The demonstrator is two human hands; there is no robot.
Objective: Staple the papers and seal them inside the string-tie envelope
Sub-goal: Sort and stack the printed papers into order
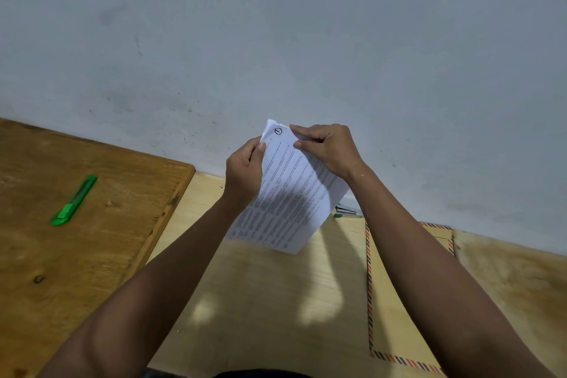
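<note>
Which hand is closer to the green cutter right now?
Left. The left hand grips the papers' left edge, on the cutter's side. The right hand pinches their top right corner, farther from it.

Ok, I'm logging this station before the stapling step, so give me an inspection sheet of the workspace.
Surface: pale wood table; darker board on its left.
Job's things: papers held up off the table; envelope lying flat under the right arm; stapler by the wall, mostly hidden.
Clutter: green cutter on the board.
Hands: left hand and right hand both pinch the papers' top edge.
Cables: nothing seen.
Surroundings: plain grey wall.
</note>
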